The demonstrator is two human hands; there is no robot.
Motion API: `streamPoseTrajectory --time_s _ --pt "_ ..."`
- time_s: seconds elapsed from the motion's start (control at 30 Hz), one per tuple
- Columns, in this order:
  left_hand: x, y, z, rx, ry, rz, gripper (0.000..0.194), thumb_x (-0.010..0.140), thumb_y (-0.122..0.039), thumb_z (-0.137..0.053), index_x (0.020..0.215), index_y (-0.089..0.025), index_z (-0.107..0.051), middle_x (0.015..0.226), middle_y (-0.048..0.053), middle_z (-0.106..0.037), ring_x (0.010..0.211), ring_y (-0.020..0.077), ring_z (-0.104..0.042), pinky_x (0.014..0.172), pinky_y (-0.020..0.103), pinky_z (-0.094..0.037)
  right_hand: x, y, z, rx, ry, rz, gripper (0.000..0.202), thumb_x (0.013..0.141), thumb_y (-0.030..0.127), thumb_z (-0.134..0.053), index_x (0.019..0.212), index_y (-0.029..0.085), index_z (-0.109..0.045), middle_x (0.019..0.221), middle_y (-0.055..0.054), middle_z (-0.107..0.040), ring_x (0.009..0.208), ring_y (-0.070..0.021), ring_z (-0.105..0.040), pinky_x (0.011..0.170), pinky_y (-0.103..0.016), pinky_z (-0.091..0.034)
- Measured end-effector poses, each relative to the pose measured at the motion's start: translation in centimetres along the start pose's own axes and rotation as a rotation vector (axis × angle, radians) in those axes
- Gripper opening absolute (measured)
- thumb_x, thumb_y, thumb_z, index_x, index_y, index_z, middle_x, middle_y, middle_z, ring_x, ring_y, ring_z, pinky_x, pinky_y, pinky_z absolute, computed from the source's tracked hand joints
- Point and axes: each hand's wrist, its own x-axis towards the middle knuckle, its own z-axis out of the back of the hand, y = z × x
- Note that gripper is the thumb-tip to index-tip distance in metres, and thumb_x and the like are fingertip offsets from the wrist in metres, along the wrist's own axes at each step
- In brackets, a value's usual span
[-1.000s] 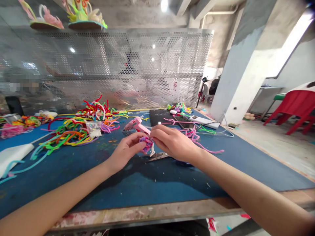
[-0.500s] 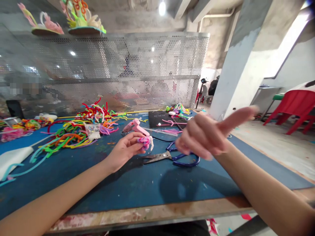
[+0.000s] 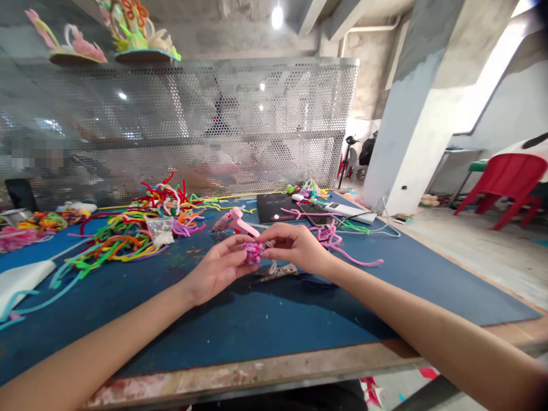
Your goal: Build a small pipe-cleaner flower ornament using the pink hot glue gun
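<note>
Between the fingers of my left hand is a small pink and purple fuzzy pipe-cleaner piece, held over the middle of the table. My right hand meets it from the right, thumb and fingertips closed on its whitish end. The fingers partly cover that end, so its exact form is hard to make out. Below both hands lie scissors, their blades showing and their dark blue handles mostly behind my right wrist. Just beyond my left fingertips rests a pink glue gun.
A heap of colourful pipe cleaners and a clear plastic bag lie to the left. Behind are a black flat box and a white power strip with cables. Pink pipe cleaners lie right. A perforated metal screen borders the back.
My right hand has come down and left from its raised, finger-out pose and now pinches the piece in my left hand. My left hand stays nearly in place; the view has shifted slightly.
</note>
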Motion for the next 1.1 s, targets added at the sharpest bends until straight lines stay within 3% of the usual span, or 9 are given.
streamPoseTrajectory --time_s 0.23,0.4,0.57,0.9,1.0,1.1 --pt "0.0 0.2 -0.4 0.018 -0.04 0.126 0.024 0.071 -0.022 -0.076 0.089 -0.015 -0.062 0.079 0.003 -0.069 0.071 0.0121 -0.066 0.074 0.027 -0.054 -0.5 0.2 -0.6 -0.15 -0.032 0.12 0.026 0.076 0.038 -0.069 0.088 0.015 -0.069 0.079 -0.005 -0.066 0.065 -0.0115 -0.058 0.058 -0.023 -0.047" --pt "-0.2 0.1 -0.8 0.07 -0.019 0.12 0.024 0.069 -0.021 -0.078 0.086 -0.014 -0.063 0.072 0.002 -0.068 0.064 0.0105 -0.064 0.069 0.025 -0.054 -0.8 -0.1 -0.7 -0.241 -0.026 0.327 0.018 0.08 0.033 -0.066 0.083 0.015 -0.069 0.077 -0.007 -0.068 0.07 -0.0139 -0.061 0.063 -0.025 -0.049" --pt "0.0 0.2 -0.6 0.067 -0.041 0.116 0.027 0.069 -0.027 -0.078 0.086 -0.014 -0.063 0.069 0.001 -0.067 0.058 0.0091 -0.063 0.061 0.022 -0.054 -0.8 0.0 -0.9 -0.349 -0.018 0.425 0.014 0.084 0.028 -0.061 0.087 0.015 -0.067 0.082 -0.007 -0.068 0.076 -0.014 -0.063 0.069 -0.025 -0.051" --pt "0.8 1.1 0.4 0.143 -0.075 0.078 0.038 0.063 -0.036 -0.081 0.085 -0.014 -0.058 0.063 0.0 -0.066 0.051 0.0088 -0.061 0.049 0.016 -0.05 -1.0 0.4 -1.4 -0.551 0.01 0.432 0.014 0.089 0.019 -0.052 0.09 0.014 -0.064 0.082 -0.008 -0.067 0.074 -0.0137 -0.061 0.067 -0.023 -0.049" --pt "0.7 1.0 0.2 0.138 -0.077 0.039 0.039 0.065 -0.042 -0.078 0.086 -0.015 -0.059 0.064 0.001 -0.066 0.049 0.0079 -0.059 0.048 0.016 -0.049 -0.9 0.4 -1.8 -0.522 -0.072 0.374 0.01 0.087 0.019 -0.056 0.088 0.014 -0.065 0.078 -0.005 -0.066 0.069 -0.0118 -0.06 0.065 -0.021 -0.047" --pt "0.6 0.6 -0.2 0.074 -0.053 -0.01 0.046 0.065 -0.049 -0.075 0.093 -0.016 -0.061 0.075 0.003 -0.069 0.06 0.0101 -0.063 0.059 0.02 -0.054 -0.6 0.3 -1.9 -0.482 -0.191 0.288 0.008 0.084 0.02 -0.06 0.087 0.014 -0.065 0.075 -0.004 -0.065 0.066 -0.0103 -0.059 0.062 -0.019 -0.046"
